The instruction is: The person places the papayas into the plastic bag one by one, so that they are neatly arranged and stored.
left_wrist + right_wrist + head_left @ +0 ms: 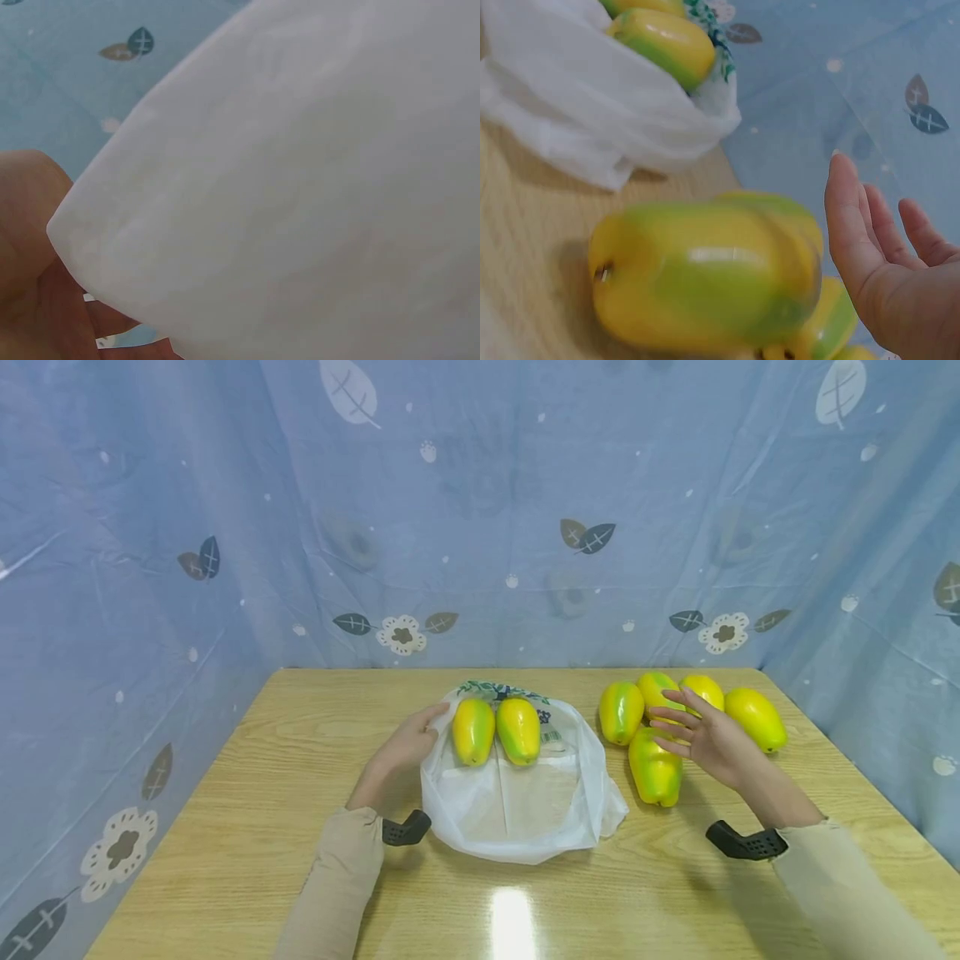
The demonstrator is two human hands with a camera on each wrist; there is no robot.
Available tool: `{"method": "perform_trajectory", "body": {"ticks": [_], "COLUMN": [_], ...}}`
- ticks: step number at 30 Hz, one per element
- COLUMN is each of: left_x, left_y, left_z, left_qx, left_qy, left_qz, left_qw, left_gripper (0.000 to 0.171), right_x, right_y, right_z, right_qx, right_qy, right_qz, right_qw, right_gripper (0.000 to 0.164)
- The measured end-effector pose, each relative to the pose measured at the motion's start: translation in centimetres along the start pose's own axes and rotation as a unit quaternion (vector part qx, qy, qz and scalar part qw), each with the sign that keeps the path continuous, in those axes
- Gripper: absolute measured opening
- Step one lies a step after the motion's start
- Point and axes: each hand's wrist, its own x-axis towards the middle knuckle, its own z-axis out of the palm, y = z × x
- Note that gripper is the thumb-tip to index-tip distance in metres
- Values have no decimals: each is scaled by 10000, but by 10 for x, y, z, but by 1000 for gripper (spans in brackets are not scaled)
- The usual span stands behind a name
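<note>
- Loose papayas (657, 777): five on table (247, 810), right of white bag (510, 850); bagged papayas (473, 732): two.
- Right hand (720, 747): near loose fruit, fingers spread, holding nothing; advise palming one round its middle.
- Left hand (403, 748): at bag's rim; cannot tell whether fingers pinch. Steady rim.

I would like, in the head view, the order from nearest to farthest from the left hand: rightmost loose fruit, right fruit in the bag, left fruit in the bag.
1. Left fruit: in the white bag, just right of the left hand.
2. Right fruit: also in the bag, farther right.
3. Rightmost loose fruit: outside the bag, far right.
</note>
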Motion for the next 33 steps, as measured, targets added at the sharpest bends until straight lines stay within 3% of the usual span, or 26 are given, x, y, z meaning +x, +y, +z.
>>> {"method": "perform_trajectory", "body": {"ticks": [10,17,25,29,33], "left_x": [0,-1,-2,-3,-2], "left_y": [0,1,4,4,3], "left_z": [-2,-1,-1,-1,0], "left_qx": [-3,-62,-21,37,82], "left_qy": [-63,-56,-78,-89,-83], "left_qz": [-138,-306,-231,-188,-112], "left_qw": [9999,9995,9997,9998,9999], "left_gripper": [53,52,53,53,53], "right_x": [-17,-26,-36,-37,-37], "right_y": [8,16,30,38,44], "right_z": [-28,-41,-46,-40,-33], "right_qx": [478,644,-385,-1358,-1778], "right_qy": [-246,42,527,787,903], "right_qz": [-202,19,241,421,631], "right_qw": [9983,9979,9976,9867,9779], "right_gripper": [28,27,24,52,80]}}
